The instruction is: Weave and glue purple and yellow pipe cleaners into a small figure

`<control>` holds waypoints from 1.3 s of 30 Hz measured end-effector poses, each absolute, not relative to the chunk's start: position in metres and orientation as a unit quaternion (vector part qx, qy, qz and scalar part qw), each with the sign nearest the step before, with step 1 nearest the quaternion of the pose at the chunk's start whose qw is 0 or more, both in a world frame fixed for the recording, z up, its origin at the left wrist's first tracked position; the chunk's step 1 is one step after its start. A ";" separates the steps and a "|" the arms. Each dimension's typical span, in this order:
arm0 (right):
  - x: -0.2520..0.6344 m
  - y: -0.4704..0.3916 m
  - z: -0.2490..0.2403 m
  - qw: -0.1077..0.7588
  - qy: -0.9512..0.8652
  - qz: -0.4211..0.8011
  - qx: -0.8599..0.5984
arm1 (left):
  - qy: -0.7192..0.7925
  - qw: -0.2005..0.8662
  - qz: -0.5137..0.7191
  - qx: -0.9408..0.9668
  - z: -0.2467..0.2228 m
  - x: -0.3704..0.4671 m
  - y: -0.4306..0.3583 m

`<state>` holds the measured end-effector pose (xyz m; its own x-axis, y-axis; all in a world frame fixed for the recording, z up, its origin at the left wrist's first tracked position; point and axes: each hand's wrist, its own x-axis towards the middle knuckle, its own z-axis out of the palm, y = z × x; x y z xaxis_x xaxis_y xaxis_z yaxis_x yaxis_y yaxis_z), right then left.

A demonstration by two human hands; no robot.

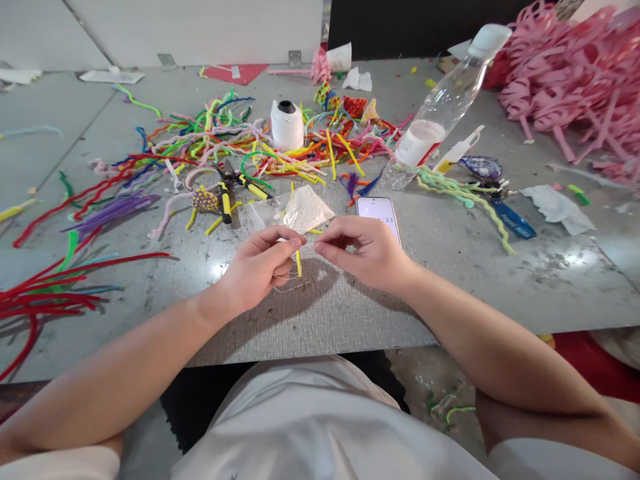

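Note:
My left hand [260, 267] is pinched closed above the table's near part, with thin pale thread [290, 287] hanging by its fingers. A short yellow stick-like piece [299, 263] shows just beside those fingertips. To the right, my right hand [365, 250] is also pinched, its fingertips a small gap from the left ones; what it holds is too small to make out. Behind the hands lies a clear bag of small pale beads [307, 210]. A lit phone [377, 212] lies partly behind my right hand.
Pliers with yellow-black handles [226, 203], a white thread spool [287, 127] and tangled colored pipe cleaners [210, 143] lie beyond. A tilted plastic bottle [440, 107] stands right of them, near a pink ribbon pile [565, 80]. Red pipe cleaners [50, 293] lie left.

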<state>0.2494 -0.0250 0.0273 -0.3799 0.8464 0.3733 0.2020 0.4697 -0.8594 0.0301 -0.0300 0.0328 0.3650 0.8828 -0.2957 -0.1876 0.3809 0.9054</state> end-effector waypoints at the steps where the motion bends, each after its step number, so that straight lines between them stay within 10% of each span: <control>1: 0.249 -0.026 0.028 0.442 -0.726 0.389 -0.355 | 0.424 0.716 0.368 0.414 0.032 0.030 -0.030; 39: 0.253 -0.025 0.023 0.395 -0.864 0.208 -0.234 | 0.429 0.675 0.230 0.555 0.025 0.020 -0.020</control>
<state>0.2530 -0.0249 0.0227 -0.5789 0.5688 0.5842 0.2399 0.8036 -0.5447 0.0203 -0.0198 0.0246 0.5265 0.7863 -0.3233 0.1644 0.2789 0.9461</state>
